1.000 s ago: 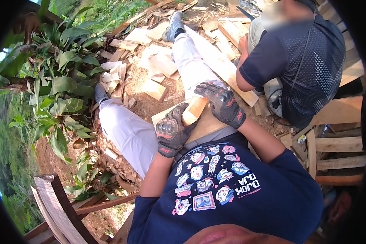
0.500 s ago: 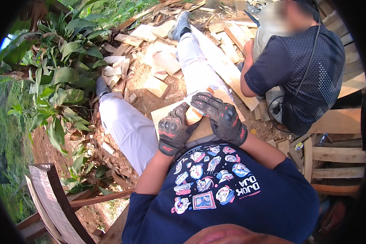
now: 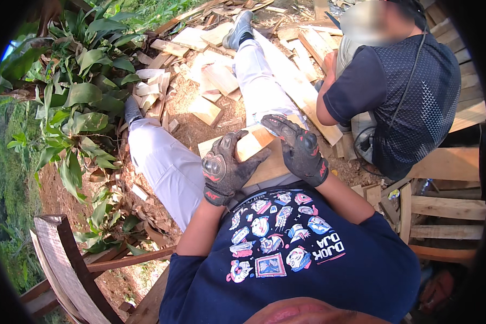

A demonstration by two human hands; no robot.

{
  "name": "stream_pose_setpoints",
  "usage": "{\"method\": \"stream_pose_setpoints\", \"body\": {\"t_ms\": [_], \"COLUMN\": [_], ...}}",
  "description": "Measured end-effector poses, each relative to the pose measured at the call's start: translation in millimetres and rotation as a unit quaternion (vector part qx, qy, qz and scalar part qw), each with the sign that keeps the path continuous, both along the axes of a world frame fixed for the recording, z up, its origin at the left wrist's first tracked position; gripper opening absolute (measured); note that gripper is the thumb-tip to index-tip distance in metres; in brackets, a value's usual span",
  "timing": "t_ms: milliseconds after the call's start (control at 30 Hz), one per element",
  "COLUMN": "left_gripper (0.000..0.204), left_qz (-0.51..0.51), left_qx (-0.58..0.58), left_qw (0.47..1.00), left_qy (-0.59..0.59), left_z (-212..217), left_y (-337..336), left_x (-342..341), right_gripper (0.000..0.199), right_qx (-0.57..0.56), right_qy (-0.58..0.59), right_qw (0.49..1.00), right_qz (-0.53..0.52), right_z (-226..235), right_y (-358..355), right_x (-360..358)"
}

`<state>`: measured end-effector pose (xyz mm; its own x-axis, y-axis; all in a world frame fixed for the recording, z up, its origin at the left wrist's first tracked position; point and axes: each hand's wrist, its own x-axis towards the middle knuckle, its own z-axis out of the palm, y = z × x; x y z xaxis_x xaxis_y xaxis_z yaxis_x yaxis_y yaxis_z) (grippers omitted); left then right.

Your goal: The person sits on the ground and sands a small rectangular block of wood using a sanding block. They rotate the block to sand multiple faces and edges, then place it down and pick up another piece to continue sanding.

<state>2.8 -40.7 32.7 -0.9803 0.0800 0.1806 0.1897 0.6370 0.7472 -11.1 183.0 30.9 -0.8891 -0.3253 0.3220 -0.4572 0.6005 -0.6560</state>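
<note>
A small pale wooden block (image 3: 254, 143) is held between my two gloved hands, over a flat wooden board (image 3: 270, 168) on my lap. My left hand (image 3: 227, 164), in a black glove with hard knuckle guards, grips the block's left end, thumb on the near side. My right hand (image 3: 299, 148), gloved alike, has its fingers bent over the block's right end. Those fingertips lie partly out of sight, and whether they also hold something thin I cannot make out.
Wood offcuts (image 3: 206, 111) and shavings litter the ground ahead, by a long plank (image 3: 297, 89). Close on my right a person in a dark shirt (image 3: 416, 97) sits. Leafy plants (image 3: 86, 94) grow at left. Stacked boards (image 3: 448, 208) stand at right; a wooden rail (image 3: 65, 259) rises at lower left.
The block has turned and tilted, so more of its pale face shows. My left hand has opened wider around it, and my right hand has shifted slightly.
</note>
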Motion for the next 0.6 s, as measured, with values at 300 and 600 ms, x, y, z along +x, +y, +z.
{"method": "stream_pose_setpoints", "body": {"t_ms": [300,600], "left_gripper": [0.076,0.078], "left_qz": [-0.156,-0.12], "left_qx": [0.006,-0.098], "left_qw": [0.979,0.978], "left_qy": [0.131,0.141], "left_z": [-19,-22], "left_y": [-11,13], "left_x": [0,22], "right_gripper": [0.05,0.048], "right_qx": [-0.033,-0.112], "right_qy": [-0.036,-0.011], "right_qw": [0.999,0.992], "right_qz": [0.004,0.063], "right_z": [-28,-2], "right_y": [31,27], "right_x": [3,18]}}
